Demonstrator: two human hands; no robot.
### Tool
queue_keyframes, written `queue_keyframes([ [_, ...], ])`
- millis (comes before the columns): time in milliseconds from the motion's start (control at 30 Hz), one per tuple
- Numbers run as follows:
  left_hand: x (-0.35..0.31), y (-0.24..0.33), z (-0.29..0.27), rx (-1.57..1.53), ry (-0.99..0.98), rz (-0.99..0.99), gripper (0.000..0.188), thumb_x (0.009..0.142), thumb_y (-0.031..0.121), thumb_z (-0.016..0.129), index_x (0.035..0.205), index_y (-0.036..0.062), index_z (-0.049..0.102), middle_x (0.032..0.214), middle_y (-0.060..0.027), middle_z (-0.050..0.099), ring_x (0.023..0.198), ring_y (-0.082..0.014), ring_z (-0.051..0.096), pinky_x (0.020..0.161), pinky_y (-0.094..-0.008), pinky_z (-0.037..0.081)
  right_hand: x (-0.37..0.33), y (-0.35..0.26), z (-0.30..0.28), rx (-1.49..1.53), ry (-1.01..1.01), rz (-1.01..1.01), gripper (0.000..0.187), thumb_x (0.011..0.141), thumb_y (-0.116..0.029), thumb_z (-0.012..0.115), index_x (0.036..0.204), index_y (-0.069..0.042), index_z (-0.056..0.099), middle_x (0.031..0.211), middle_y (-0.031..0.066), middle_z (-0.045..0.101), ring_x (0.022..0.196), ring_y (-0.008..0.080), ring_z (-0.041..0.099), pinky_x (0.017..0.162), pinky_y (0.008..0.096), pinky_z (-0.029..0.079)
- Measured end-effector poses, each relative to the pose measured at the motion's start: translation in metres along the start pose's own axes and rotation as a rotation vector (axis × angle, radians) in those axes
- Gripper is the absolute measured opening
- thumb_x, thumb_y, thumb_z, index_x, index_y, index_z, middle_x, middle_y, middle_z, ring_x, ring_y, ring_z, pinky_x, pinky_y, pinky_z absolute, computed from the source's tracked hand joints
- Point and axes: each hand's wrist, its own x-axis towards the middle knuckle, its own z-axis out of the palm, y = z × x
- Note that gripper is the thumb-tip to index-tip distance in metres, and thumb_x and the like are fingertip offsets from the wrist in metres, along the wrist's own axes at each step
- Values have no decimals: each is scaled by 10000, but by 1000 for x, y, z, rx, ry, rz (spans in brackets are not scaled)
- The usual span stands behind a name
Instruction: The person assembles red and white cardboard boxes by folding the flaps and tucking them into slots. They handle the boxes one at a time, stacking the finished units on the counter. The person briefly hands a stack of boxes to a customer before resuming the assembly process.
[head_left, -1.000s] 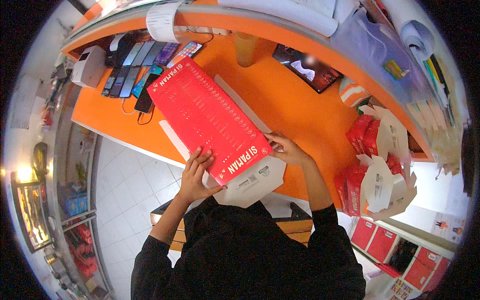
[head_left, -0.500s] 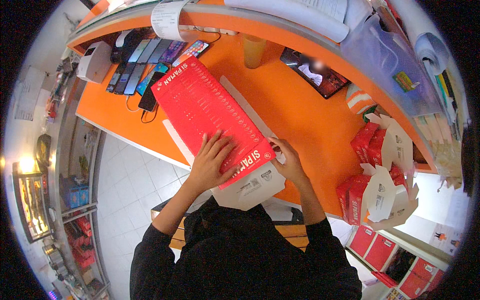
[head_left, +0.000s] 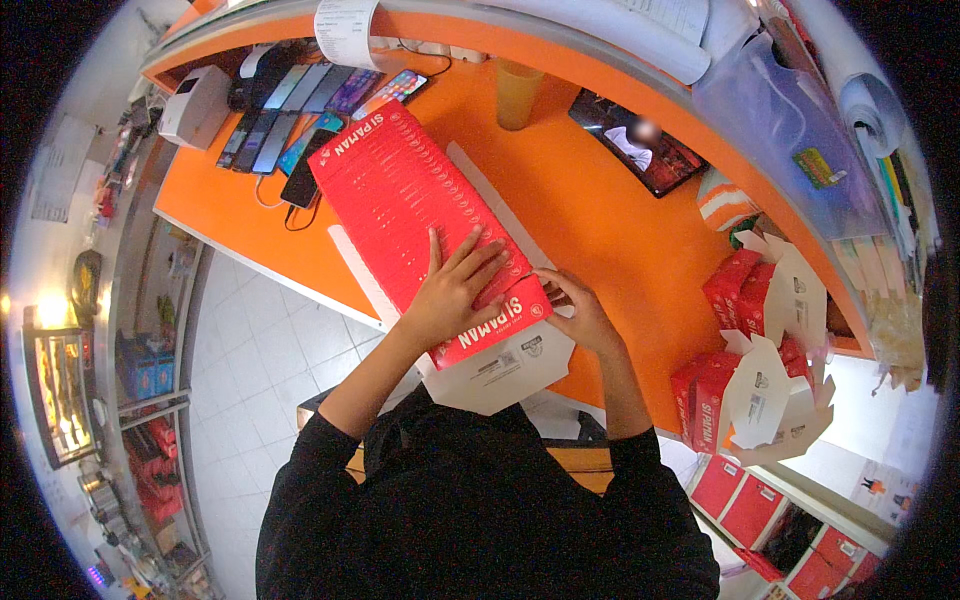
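Observation:
A stack of flat red carton sheets (head_left: 410, 205) with white printing lies slanted on the orange table, and white flaps (head_left: 500, 372) stick out below and along its sides. My left hand (head_left: 458, 288) rests flat on the top sheet with its fingers spread, near a crease that crosses the lower end. At the right corner of that end, my right hand (head_left: 582, 315) has its fingers curled around the sheet's edge, thumb and fingertips close together. The palm side of the right hand is partly hidden.
Several phones (head_left: 290, 110), a small white device (head_left: 195, 105) and cables sit at the back left. Behind the cartons stand a tan cup (head_left: 518, 95) and a tablet (head_left: 635, 142). Folded red-and-white boxes (head_left: 750, 395) stand at the right table edge. A shelf edge curves overhead.
My left hand has slid up and to the right across the top sheet. The crease at the lower end shows more clearly. My right hand stays at the corner, its fingers slightly shifted.

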Motion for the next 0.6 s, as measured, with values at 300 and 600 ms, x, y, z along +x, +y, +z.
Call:
queue_keyframes([
  [300,0,-1,5,-6,-21,11,583,809,346,648,1293,47,521,1359,-94,465,1383,-300,270,1089,-652,68,0,13,1,-94,-56,-20,594,802,70,573,1367,-65,446,1067,104,525,948,218,571,837,294,498],
  [600,0,0,-1,-44,-9,-10,558,832,340,634,1297,56,516,1336,-99,484,1374,-300,289,1097,-633,64,7,38,30,200,175,-49,460,827,50,571,1280,-1,505,1197,125,515,1097,214,544,913,306,460],
])
